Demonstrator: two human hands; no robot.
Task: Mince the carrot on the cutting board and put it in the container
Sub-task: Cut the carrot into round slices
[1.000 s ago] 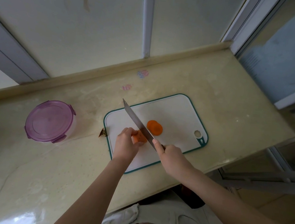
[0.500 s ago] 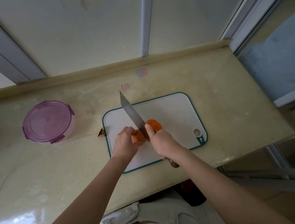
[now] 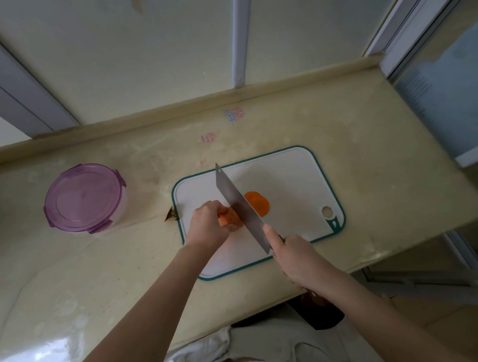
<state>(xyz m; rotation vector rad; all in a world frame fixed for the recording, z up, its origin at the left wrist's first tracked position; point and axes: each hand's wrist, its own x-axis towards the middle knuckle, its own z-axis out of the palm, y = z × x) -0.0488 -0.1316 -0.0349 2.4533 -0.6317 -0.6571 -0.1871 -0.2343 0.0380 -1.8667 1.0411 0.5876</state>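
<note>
Left hand [image 3: 207,225] fingers grasp carrot stub [image 3: 229,221] on cutting board [image 3: 298,172]. Right hand [image 3: 297,259] fingers grasp knife [image 3: 238,204], blade just beside left fingertips. Slices [image 3: 257,202] lie beyond blade. Judged: mincing barely begun; container [image 3: 82,197] lidded, transfer outstanding.

metal knife [image 3: 239,203], glossy countertop [image 3: 78,275] (stone-like)

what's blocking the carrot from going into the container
The container has its purple lid on, so that must come off first. Otherwise only a small brown scrap lies on the counter between it and the cutting board, at the board's left edge. The left hand grips the carrot, the right hand the knife.
</note>
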